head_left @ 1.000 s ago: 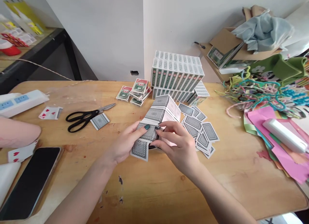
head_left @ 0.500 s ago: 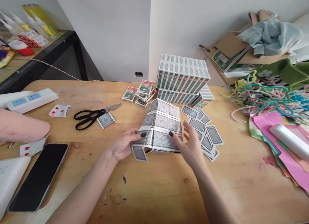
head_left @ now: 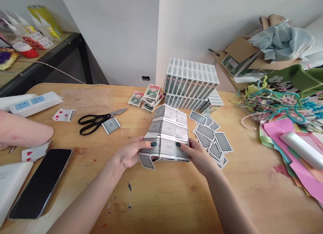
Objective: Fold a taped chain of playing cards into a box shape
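Observation:
A box-like structure covered with playing cards (head_left: 168, 128), patterned grey backs outward, is held just above the table in front of me. My left hand (head_left: 132, 151) grips its left side, thumb on top. My right hand (head_left: 198, 155) grips its right side, thumb also on top and fingers partly hidden behind the edge. One card (head_left: 147, 161) hangs out at a slant from the lower left corner. Right of the structure lie several loose playing cards (head_left: 208, 133), backs up. Scissors (head_left: 94, 121) with black handles rest to the left, beside a cut card piece (head_left: 111, 125).
Stacked card boxes (head_left: 191, 79) stand behind, with a few more card packs (head_left: 152, 92) to their left. A phone (head_left: 41, 183) and a power strip (head_left: 36, 103) lie at left. Coloured paper (head_left: 285, 133) and tangled fuzzy stems (head_left: 285, 99) fill the right. Another person's arm (head_left: 25, 129) enters from the left.
My right hand has closed onto the right side of the card structure; its fingers were spread before. My left thumb has shifted slightly right on top.

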`<move>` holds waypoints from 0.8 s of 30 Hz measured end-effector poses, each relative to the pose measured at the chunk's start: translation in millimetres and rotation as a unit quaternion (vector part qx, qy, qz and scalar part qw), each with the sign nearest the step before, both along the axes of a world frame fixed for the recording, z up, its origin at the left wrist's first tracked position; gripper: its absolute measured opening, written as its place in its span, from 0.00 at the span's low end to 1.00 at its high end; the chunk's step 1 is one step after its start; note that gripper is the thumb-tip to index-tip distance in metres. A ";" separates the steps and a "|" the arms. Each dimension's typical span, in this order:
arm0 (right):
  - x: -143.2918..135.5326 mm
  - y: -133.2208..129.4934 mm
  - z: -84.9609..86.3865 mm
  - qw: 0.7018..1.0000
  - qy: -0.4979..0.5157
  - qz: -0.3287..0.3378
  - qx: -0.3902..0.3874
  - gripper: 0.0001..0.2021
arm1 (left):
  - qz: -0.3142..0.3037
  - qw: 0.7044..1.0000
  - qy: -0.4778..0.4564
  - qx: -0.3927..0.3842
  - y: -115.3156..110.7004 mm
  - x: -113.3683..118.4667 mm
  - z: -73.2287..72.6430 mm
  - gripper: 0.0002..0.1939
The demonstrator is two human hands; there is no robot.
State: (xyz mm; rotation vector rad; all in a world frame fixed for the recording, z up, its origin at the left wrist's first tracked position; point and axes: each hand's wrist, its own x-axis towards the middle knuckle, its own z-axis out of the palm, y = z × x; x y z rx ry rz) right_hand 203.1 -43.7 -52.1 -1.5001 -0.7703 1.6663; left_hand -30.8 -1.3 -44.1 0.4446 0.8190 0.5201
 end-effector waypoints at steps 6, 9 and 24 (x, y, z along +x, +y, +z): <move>-5.3 -2.6 -1.1 0.986 0.156 -0.038 -0.039 0.15 | 0.021 0.997 -0.048 0.050 -2.8 4.2 -3.5 0.17; -9.7 -2.8 -2.6 0.975 0.203 -0.042 -0.074 0.17 | 0.010 0.996 -0.061 0.064 -2.2 4.3 -3.0 0.18; -6.9 -4.4 14.2 0.987 0.143 -0.068 -0.029 0.31 | 0.003 0.971 0.152 0.183 -13.6 16.3 6.2 0.24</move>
